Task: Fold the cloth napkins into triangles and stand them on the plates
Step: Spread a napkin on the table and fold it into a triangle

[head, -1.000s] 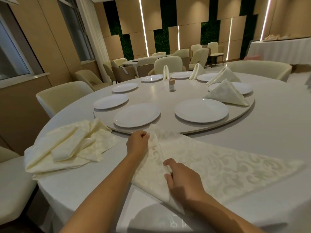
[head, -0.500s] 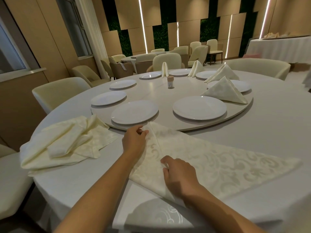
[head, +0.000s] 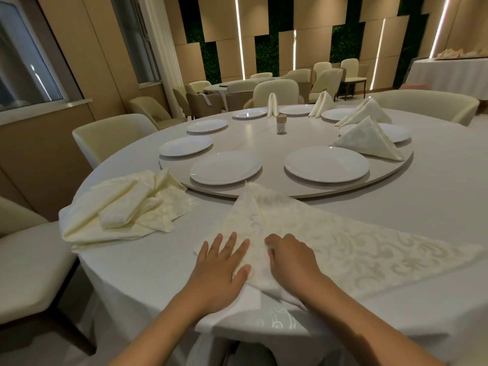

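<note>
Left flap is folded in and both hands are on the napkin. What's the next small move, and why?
Probably take the long right corner and fold it in to match. The left hand lies flat on the folded flap and the right hand pins the centre, while the napkin stretches flat and unfolded to the right.

Napkin (head: 303, 233) under both hands: cream, pale scroll damask pattern. Napkin pile (head: 124, 207) at 9 o'clock: same cream, pattern faint. Tablecloth (head: 435, 207): plain white, with a glossy swirl motif showing at the 6 o'clock edge. Turntable (head: 264, 143): beige. Plates (head: 225, 167): plain white. Folded napkin (head: 367, 140) at 2 o'clock: cream damask. Chairs (head: 111, 136): cream. Wall panels (head: 216, 19): tan over dark green.
</note>
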`<state>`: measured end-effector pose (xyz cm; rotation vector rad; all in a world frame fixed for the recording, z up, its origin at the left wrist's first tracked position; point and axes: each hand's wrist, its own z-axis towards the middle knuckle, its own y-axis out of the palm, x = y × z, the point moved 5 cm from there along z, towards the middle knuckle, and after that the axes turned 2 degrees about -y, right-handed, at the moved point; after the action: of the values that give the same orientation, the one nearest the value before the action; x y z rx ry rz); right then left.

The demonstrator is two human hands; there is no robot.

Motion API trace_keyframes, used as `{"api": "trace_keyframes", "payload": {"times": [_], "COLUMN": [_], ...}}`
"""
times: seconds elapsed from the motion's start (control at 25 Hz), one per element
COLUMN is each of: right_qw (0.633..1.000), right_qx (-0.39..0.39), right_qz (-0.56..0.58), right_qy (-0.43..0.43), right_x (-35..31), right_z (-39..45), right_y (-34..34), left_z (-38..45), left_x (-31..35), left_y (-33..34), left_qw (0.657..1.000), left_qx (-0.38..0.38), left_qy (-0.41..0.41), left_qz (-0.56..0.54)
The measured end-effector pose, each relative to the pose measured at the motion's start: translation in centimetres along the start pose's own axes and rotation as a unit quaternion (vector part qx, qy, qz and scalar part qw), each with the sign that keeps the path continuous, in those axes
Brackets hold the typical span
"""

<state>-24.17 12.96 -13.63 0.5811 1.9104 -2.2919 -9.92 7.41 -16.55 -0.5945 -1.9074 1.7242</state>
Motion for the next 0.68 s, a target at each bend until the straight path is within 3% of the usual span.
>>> {"api": "trace_keyframes", "payload": {"times": [0.2,0.36,0.68], "right_qw": [0.992,0.988,0.979], "right_qx": [-0.017,-0.112,-0.136], "right_qz": [-0.104,-0.075,-0.107], "right_qy": [-0.062,-0.081,-0.107], "right_x": [-1.0,0.0,2.8], "right_z": [-2.9,-4.7,-6.2], "right_y": [-0.1,1.4,1.0], "left_z": [0.2,0.5,1.1], "left_x": [0.0,-0.2,-3.0], "left_y": [0.3,0.2,-0.1], "left_qw": [1.0,1.0,0.999], "left_qx": [0.005,-0.004,-0.031], "left_qy": [0.008,-0.006,-0.002], "left_qz": [0.013,0.014,-0.011]}}
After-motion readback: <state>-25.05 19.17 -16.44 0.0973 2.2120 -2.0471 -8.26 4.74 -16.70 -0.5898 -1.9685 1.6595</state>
